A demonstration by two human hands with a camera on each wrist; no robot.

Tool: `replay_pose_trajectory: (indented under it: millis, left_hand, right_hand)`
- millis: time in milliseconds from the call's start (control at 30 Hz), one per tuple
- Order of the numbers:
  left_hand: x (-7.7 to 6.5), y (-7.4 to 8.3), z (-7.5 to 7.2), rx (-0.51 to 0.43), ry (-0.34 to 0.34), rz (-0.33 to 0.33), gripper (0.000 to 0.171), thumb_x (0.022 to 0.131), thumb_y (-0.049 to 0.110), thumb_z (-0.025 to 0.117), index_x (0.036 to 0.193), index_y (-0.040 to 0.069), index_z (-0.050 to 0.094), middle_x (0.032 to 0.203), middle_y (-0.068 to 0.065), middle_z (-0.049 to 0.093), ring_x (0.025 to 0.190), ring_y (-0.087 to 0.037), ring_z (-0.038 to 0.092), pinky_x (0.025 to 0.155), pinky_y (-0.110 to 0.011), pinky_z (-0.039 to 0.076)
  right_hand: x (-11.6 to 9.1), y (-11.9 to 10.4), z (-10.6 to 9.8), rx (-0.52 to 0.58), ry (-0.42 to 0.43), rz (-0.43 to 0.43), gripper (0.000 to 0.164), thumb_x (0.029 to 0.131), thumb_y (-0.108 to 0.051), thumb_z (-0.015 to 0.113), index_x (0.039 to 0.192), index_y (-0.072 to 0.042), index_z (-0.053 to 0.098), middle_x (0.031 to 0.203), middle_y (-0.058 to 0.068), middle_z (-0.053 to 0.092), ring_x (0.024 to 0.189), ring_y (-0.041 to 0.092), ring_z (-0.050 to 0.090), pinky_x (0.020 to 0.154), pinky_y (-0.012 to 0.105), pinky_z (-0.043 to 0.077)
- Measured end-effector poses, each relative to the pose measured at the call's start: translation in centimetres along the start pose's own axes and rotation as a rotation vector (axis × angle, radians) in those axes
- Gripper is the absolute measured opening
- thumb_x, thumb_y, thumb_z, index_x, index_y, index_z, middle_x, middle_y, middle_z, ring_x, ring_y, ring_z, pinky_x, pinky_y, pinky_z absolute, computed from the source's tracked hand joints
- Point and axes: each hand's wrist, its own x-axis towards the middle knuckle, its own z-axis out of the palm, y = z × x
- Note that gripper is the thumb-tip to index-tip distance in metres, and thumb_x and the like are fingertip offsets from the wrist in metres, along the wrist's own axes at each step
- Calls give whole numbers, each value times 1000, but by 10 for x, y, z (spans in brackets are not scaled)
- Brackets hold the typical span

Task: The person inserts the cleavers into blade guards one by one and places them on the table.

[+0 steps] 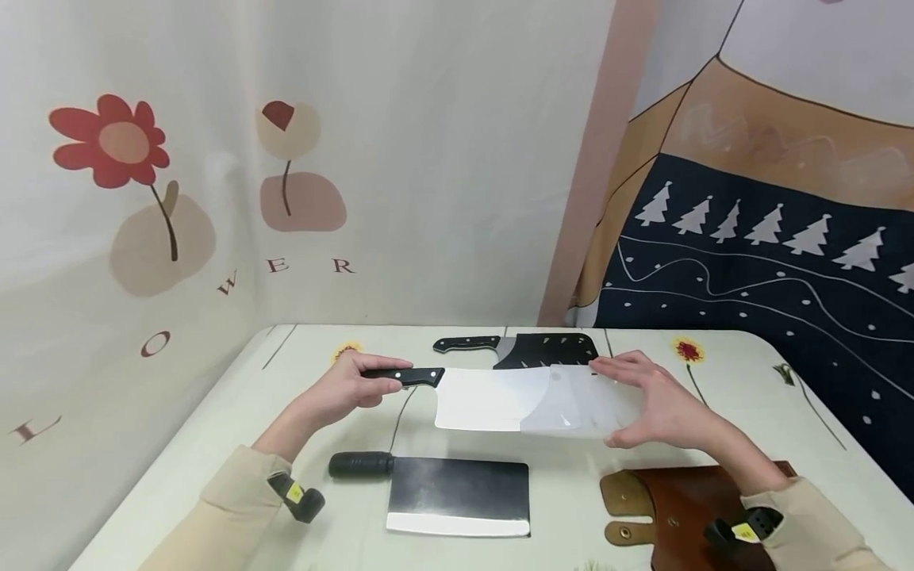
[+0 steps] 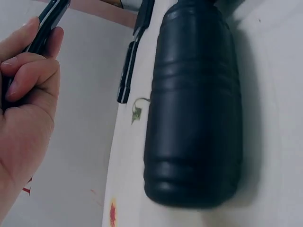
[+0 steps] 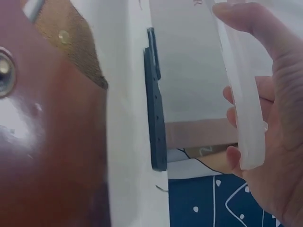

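My left hand (image 1: pixel 353 383) grips the black riveted handle (image 1: pixel 428 377) of a cleaver held above the table. Its bright blade (image 1: pixel 474 400) points right, with the far part inside a translucent white blade cover (image 1: pixel 567 403). My right hand (image 1: pixel 664 406) holds the outer end of that cover, thumb at the lower edge and fingers along the upper one. In the right wrist view the cover (image 3: pixel 246 118) appears edge-on between thumb and fingers. Below lies a second cleaver (image 1: pixel 460 488) with a dark blade and a thick ribbed black handle (image 2: pixel 194 104).
Behind the held cleaver lies another one in a black cover (image 1: pixel 546 349), handle to the left. A brown leather sheath (image 1: pixel 693 507) with snap straps sits at the front right, under my right forearm. Printed curtains (image 1: pixel 443 159) hang behind the white flowered table (image 1: pixel 286 381).
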Motion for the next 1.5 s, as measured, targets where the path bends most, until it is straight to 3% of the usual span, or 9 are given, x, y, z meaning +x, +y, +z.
replay_pose_trajectory:
  millis: [100, 367, 567, 733, 900, 1133, 1233, 1333, 1500]
  left_hand:
    - [-2, 1, -2, 1, 13, -15, 42, 92, -2, 72, 131, -14, 61, 96, -10, 61, 56, -9, 32, 53, -22, 28]
    - [-8, 2, -7, -9, -79, -49, 39, 89, -1, 75, 127, -8, 68, 96, -8, 67, 57, -9, 32, 54, -20, 30]
    - [-12, 0, -3, -15, -42, -41, 39, 90, -3, 74, 128, -10, 66, 95, -11, 64, 55, -10, 29, 53, -22, 27]
    - [-6, 0, 8, 5, 2, -25, 43, 92, 1, 73, 132, -10, 62, 90, -8, 61, 54, -10, 29, 52, -23, 26]
    - [1, 1, 14, 23, 28, -19, 42, 91, 2, 74, 131, -8, 65, 76, -1, 52, 54, -10, 28, 52, -23, 25]
    - [2, -4, 10, -39, -121, -18, 43, 92, -2, 71, 133, -13, 60, 89, -7, 63, 53, -13, 22, 51, -25, 20]
    - [2, -4, 10, -47, -148, -7, 43, 93, -1, 71, 132, -14, 60, 91, -7, 63, 54, -13, 20, 51, -25, 19]
    - [2, -2, 12, -29, -126, -7, 42, 93, 0, 71, 132, -13, 61, 86, -7, 60, 54, -12, 23, 51, -24, 21]
    - [5, -1, 24, -13, -31, -16, 41, 92, 0, 72, 131, -10, 63, 86, -7, 61, 53, -10, 28, 51, -22, 24]
  right_hand:
    - [3, -1, 5, 18, -10, 1, 92, 63, -34, 96, 143, -5, 61, 140, 16, 59, 127, 36, 44, 95, 62, 48]
    - [10, -8, 12, 75, -120, -65, 93, 61, -41, 94, 143, -12, 62, 136, 10, 56, 125, 37, 47, 90, 58, 50]
    - [13, -8, 15, 73, -100, -99, 91, 61, -38, 96, 141, -10, 63, 135, 10, 59, 124, 37, 48, 91, 58, 50]
    - [15, -6, 13, 57, -61, -38, 93, 62, -37, 96, 142, -7, 61, 139, 16, 58, 128, 40, 46, 95, 66, 47]
    - [14, -6, 13, 37, -49, 17, 95, 61, -38, 97, 144, -7, 60, 143, 20, 55, 130, 42, 44, 96, 67, 45]
    - [9, -5, 14, 94, -129, -23, 92, 62, -40, 94, 143, -12, 62, 139, 13, 56, 127, 39, 46, 94, 61, 48]
    - [8, -4, 17, 106, -146, -48, 91, 63, -41, 93, 143, -12, 62, 137, 10, 56, 126, 37, 47, 94, 57, 48]
    - [7, -3, 17, 93, -123, -50, 92, 62, -41, 94, 143, -11, 62, 137, 11, 56, 127, 38, 47, 94, 60, 48]
    - [9, -6, 16, 37, -63, 5, 93, 62, -42, 96, 142, -9, 62, 139, 17, 56, 127, 42, 47, 95, 67, 47]
